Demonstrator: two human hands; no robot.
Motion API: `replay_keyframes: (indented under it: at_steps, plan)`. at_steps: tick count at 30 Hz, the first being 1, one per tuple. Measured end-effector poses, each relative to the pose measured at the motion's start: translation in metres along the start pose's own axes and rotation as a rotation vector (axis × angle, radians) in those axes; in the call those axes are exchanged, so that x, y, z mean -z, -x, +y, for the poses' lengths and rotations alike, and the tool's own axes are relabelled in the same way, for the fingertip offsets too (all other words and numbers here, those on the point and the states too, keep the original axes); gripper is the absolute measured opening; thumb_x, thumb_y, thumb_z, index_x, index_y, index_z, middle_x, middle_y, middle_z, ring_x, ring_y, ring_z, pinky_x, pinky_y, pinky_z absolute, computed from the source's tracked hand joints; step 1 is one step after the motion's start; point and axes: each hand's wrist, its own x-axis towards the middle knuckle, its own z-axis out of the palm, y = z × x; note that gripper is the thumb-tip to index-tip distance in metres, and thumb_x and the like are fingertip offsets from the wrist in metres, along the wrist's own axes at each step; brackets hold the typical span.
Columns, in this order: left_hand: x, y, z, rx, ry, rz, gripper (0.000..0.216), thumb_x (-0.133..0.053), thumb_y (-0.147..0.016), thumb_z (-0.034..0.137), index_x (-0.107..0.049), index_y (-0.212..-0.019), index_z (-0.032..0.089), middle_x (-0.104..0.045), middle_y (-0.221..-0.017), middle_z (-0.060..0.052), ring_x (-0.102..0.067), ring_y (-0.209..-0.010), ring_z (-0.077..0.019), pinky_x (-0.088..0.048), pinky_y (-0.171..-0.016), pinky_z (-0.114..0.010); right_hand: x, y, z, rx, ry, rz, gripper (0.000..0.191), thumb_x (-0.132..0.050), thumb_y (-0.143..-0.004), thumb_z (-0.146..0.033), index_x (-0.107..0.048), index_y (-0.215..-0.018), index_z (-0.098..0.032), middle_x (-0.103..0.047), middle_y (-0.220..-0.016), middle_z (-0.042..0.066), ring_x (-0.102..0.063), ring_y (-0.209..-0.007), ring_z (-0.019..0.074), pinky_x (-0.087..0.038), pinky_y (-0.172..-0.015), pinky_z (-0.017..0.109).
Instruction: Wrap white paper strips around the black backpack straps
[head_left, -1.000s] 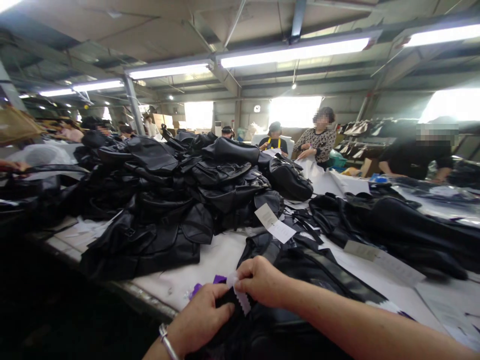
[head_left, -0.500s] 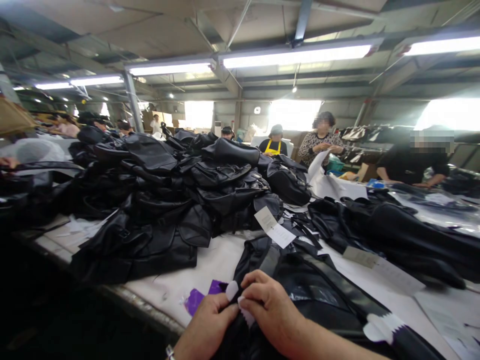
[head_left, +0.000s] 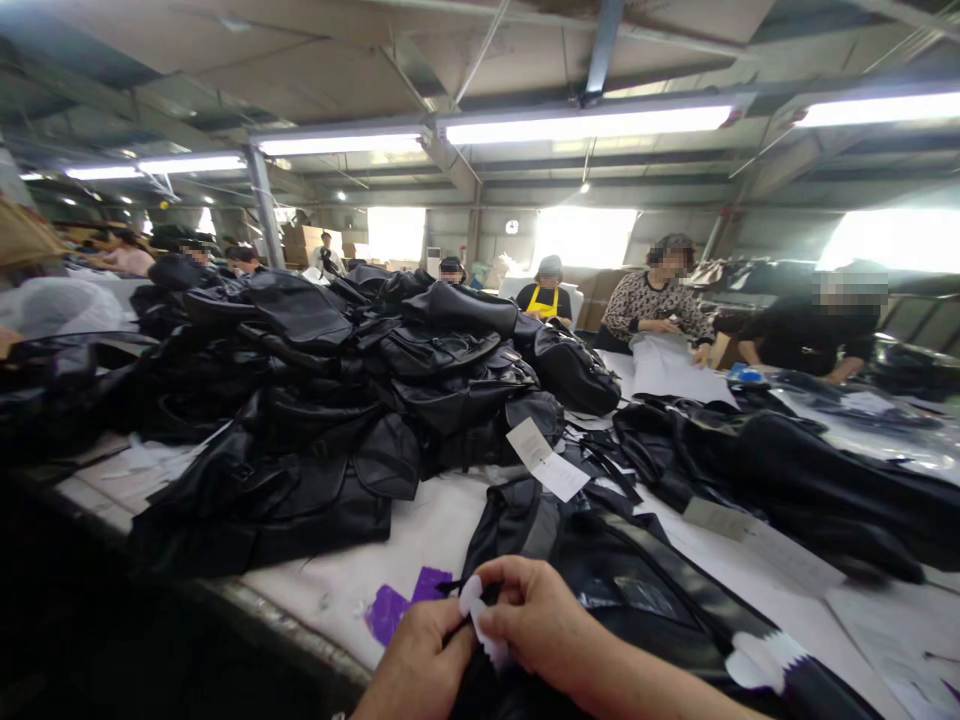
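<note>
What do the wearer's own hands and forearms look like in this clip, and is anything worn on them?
Both hands are bare, with no gloves. The left hand and the right hand show no rings that can be made out. The right forearm is bare, with no sleeve in view. The left wrist is cut off by the bottom edge of the picture, so whether anything is worn there cannot be told.

Both hands (head_left: pixel 487 640) together, fingertips pinched.

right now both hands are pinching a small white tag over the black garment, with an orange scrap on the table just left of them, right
Not quite: the scrap is purple, not orange, as the head view shows. The rest holds: the left hand and right hand pinch the small white tag over the black garment.
</note>
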Motion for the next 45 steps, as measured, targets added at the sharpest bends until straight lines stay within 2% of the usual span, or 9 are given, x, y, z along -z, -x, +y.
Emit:
replay_keyframes:
  at_steps: [9, 19, 26, 33, 36, 38, 41, 43, 45]
  plan:
    - [-0.002, 0.005, -0.002, -0.015, 0.121, -0.025, 0.033, -0.049, -0.092, 0.035, -0.075, -0.096, 0.016, -0.073, -0.081, -0.002, -0.061, -0.08, -0.0199, -0.041, -0.068, -0.024, -0.003, 0.005, -0.004, 0.019, -0.109, -0.035, 0.041, -0.069, -0.058, -0.031, -0.064, -0.094, -0.012, -0.047, -0.045, -0.01, -0.034, -0.033, 0.0064, -0.021, -0.034, 0.02]
    - [-0.005, 0.007, -0.003, -0.036, -0.001, 0.038, 0.033, -0.045, -0.093, 0.032, -0.074, -0.09, 0.018, -0.073, -0.082, -0.003, -0.062, -0.078, -0.019, -0.039, -0.065, -0.025, -0.004, 0.004, -0.003, 0.033, -0.049, -0.023, 0.035, -0.072, -0.06, -0.032, -0.064, -0.088, -0.013, -0.046, -0.048, -0.008, -0.036, -0.039, 0.0064, -0.026, -0.041, 0.021]
    - [-0.009, 0.009, -0.005, -0.062, -0.115, 0.088, 0.028, -0.045, -0.091, 0.024, -0.069, -0.078, 0.018, -0.073, -0.082, -0.002, -0.063, -0.077, -0.0177, -0.04, -0.067, -0.025, -0.006, 0.004, -0.004, 0.154, 0.075, 0.031, 0.009, -0.064, -0.064, -0.021, -0.058, -0.069, -0.015, -0.056, -0.054, -0.003, -0.047, -0.05, 0.0104, -0.034, -0.047, 0.021]
    - [0.002, 0.016, 0.005, -0.131, -0.044, 0.088, 0.021, -0.055, -0.089, 0.028, -0.069, -0.103, 0.021, -0.072, -0.099, -0.001, -0.063, -0.096, -0.0182, -0.044, -0.085, -0.024, -0.007, 0.006, -0.008, 0.141, 0.124, 0.078, 0.008, -0.065, -0.065, -0.02, -0.059, -0.066, -0.015, -0.055, -0.051, -0.004, -0.047, -0.047, 0.0103, -0.035, -0.045, 0.02]
    - [-0.001, 0.013, 0.001, -0.128, -0.039, 0.11, 0.026, -0.049, -0.093, 0.036, -0.07, -0.094, 0.021, -0.072, -0.089, 0.0, -0.064, -0.085, -0.017, -0.044, -0.076, -0.023, -0.003, 0.008, -0.012, 0.091, 0.114, 0.017, 0.012, -0.063, -0.072, -0.027, -0.061, -0.07, -0.015, -0.055, -0.05, -0.003, -0.045, -0.043, 0.0106, -0.033, -0.042, 0.021]
    - [-0.005, 0.009, -0.004, -0.099, -0.076, 0.123, 0.034, -0.045, -0.095, 0.039, -0.069, -0.083, 0.018, -0.071, -0.079, -0.001, -0.063, -0.076, -0.0173, -0.042, -0.067, -0.024, 0.004, 0.01, -0.019, 0.12, 0.232, -0.059, 0.019, -0.058, -0.08, -0.031, -0.063, -0.072, -0.015, -0.055, -0.052, -0.002, -0.046, -0.045, 0.0109, -0.032, -0.043, 0.022]
    - [-0.008, 0.006, -0.01, -0.059, -0.132, 0.164, 0.042, -0.042, -0.095, 0.044, -0.066, -0.075, 0.017, -0.068, -0.072, -0.002, -0.06, -0.07, -0.0177, -0.038, -0.061, -0.025, 0.016, 0.009, -0.038, 0.319, 0.604, -0.071, 0.033, -0.054, -0.088, -0.034, -0.063, -0.062, -0.015, -0.056, -0.056, -0.001, -0.049, -0.054, 0.0112, -0.033, -0.051, 0.023]
    - [-0.009, 0.005, -0.009, -0.063, -0.131, 0.175, 0.042, -0.041, -0.096, 0.044, -0.066, -0.075, 0.017, -0.068, -0.072, -0.002, -0.058, -0.069, -0.0168, -0.038, -0.061, -0.025, 0.022, 0.005, -0.051, 0.457, 0.764, -0.038, 0.029, -0.06, -0.086, -0.032, -0.067, -0.064, -0.015, -0.062, -0.066, 0.001, -0.054, -0.063, 0.0123, -0.036, -0.058, 0.023]
    - [-0.007, 0.006, -0.006, -0.061, -0.12, 0.17, 0.041, -0.042, -0.095, 0.044, -0.066, -0.076, 0.017, -0.068, -0.073, -0.001, -0.058, -0.069, -0.0164, -0.039, -0.062, -0.025, 0.023, -0.002, -0.062, 0.5, 0.816, -0.094, 0.014, -0.068, -0.081, -0.029, -0.074, -0.075, -0.018, -0.068, -0.077, 0.002, -0.059, -0.072, 0.0137, -0.04, -0.064, 0.023]
